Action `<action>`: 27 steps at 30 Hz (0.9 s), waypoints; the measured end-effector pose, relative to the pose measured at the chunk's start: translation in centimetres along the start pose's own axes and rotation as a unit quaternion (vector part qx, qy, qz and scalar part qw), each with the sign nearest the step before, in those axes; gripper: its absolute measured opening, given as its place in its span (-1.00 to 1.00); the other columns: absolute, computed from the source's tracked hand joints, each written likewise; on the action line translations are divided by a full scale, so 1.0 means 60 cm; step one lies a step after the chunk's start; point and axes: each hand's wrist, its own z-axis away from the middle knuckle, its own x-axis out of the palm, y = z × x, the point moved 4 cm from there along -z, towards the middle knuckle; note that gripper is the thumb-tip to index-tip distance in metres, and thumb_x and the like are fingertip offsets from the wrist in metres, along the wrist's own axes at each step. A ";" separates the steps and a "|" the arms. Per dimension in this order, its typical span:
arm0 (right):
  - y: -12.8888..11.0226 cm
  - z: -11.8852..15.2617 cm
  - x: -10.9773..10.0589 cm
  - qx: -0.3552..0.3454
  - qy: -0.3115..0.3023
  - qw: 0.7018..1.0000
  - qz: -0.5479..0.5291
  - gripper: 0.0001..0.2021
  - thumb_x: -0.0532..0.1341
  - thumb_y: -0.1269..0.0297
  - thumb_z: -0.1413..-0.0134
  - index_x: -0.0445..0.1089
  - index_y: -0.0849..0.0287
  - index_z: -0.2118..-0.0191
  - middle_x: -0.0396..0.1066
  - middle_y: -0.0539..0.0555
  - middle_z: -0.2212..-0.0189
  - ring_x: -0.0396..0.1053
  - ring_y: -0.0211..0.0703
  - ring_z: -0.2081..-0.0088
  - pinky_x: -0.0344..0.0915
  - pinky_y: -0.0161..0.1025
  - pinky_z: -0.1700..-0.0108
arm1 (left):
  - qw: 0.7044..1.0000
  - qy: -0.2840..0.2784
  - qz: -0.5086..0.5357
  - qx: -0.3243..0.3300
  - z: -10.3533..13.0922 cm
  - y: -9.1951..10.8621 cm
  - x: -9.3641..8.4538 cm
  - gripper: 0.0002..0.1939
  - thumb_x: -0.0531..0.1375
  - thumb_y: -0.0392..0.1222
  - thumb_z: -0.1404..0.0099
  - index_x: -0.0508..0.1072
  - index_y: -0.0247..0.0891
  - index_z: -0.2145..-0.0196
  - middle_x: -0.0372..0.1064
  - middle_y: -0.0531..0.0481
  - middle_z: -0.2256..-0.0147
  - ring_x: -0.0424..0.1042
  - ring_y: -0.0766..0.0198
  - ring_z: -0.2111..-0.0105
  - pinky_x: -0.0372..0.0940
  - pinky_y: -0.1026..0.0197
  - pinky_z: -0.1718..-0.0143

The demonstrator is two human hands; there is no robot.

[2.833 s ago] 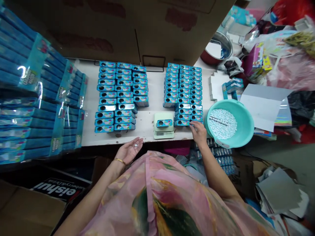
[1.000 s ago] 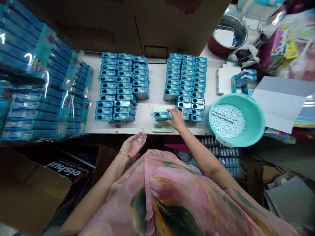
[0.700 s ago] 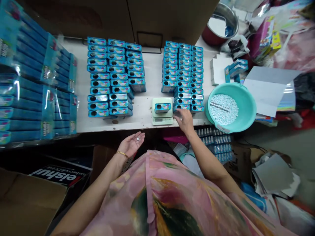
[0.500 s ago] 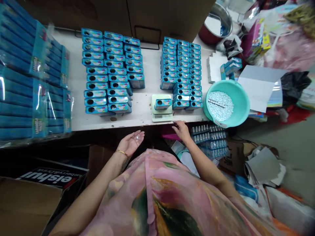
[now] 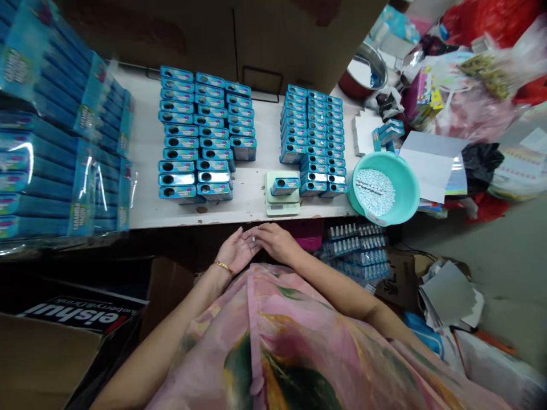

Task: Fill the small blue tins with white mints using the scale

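My left hand (image 5: 238, 250) lies palm up, fingers stretched out flat, in front of the table edge. My right hand (image 5: 276, 242) reaches over its fingertips, thumb and fingers closed at a small white tablet (image 5: 253, 239). Just beyond the hands, a pale green scale (image 5: 282, 209) stands at the table's front edge. One blue tin (image 5: 285, 185) with a dark oval spot rests upright on its pan. A turquoise basin (image 5: 405, 191) to the right holds many pale tablets (image 5: 378, 193), with a thin striped strip lying on them.
Rows of blue tins (image 5: 178, 154) stand left of the scale, and more rows (image 5: 314, 136) stand behind and right of it. Plastic-wrapped stacks (image 5: 47, 176) of blue packs rise at far left. Cartons (image 5: 47, 359) sit lower left; wrapped packs (image 5: 359, 250) lie below the table.
My right hand has moved left from the table edge beside the scale to my left hand, and its fingers have closed at the tablet on the left hand. The camera view has shifted slightly.
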 end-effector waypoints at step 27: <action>0.532 0.211 -0.272 0.586 0.068 0.802 -0.098 -0.39 0.08 -0.09 0.13 0.12 0.15 -0.03 0.24 0.20 0.11 0.30 -0.13 0.26 0.26 -0.23 0.35 | 0.972 0.197 0.048 0.122 0.001 -0.037 -0.060 -0.78 -0.02 -0.22 -0.21 0.36 -0.32 0.26 0.30 -0.24 0.12 0.33 0.18 0.14 0.29 0.15 0.20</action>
